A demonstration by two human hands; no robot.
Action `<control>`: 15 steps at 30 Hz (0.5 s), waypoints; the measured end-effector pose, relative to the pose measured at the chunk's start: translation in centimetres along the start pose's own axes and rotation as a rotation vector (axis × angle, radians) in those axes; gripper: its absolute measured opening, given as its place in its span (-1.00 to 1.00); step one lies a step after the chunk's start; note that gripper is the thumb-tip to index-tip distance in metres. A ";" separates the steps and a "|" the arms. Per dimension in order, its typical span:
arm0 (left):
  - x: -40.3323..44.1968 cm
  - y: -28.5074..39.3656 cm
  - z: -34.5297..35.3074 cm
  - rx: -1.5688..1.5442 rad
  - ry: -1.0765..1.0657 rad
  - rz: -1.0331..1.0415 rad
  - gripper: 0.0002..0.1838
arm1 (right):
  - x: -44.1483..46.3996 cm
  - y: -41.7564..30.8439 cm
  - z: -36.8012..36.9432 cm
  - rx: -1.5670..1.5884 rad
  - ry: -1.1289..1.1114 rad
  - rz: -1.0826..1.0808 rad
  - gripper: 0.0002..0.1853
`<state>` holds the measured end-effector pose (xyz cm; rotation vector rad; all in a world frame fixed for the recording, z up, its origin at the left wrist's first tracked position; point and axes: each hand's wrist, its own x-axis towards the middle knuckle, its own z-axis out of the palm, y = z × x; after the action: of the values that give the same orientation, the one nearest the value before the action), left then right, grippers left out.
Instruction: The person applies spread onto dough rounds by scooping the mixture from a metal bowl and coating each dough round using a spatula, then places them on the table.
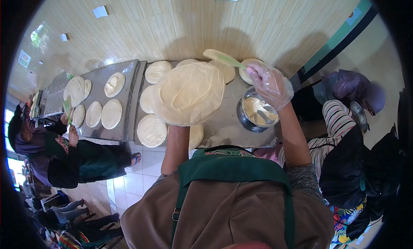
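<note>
My left hand is hidden beneath a large round sheet of dough or cake (189, 94) coated in pale cream, holding it up above the table; only the forearm (178, 141) shows below it. Streaks and ridges mark the cream on its top. My right hand (270, 84), in a clear plastic glove, is closed around a green-handled spatula (230, 60) whose tip points left, beyond the raised round. Below this hand stands a metal bowl (246, 120) of pale cream with a utensil resting inside. More pale rounds, such as one round (152, 130), lie on the table around the held one.
The metal-topped table (219, 135) runs along a wood-patterned wall. To the left, a co-worker (56, 150) holds another green spatula at a second table (95, 115) with several rounds. On the right, a person in a striped sleeve (337, 120) is close to my arm.
</note>
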<state>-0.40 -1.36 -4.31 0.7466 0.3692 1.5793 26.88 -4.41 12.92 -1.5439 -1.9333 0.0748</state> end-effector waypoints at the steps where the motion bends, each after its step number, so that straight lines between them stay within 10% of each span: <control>1: -0.1 -0.1 0.0 -0.008 -0.003 -0.007 -0.32 | -0.1 0.2 0.4 0.024 -0.025 -0.010 -0.72; 9: 0.8 0.2 -1.1 -0.138 -0.016 -0.034 -0.31 | -7.1 -0.7 1.2 0.049 -0.141 -0.154 -0.73; 15: 1.9 -4.6 -1.8 -0.404 -0.081 -0.214 -0.31 | -7.1 -0.8 -1.7 0.560 -0.071 0.184 -0.77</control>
<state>1.96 1.60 -8.05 0.4402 0.0621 1.3588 27.70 -11.52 11.45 -1.3353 -1.6244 0.6961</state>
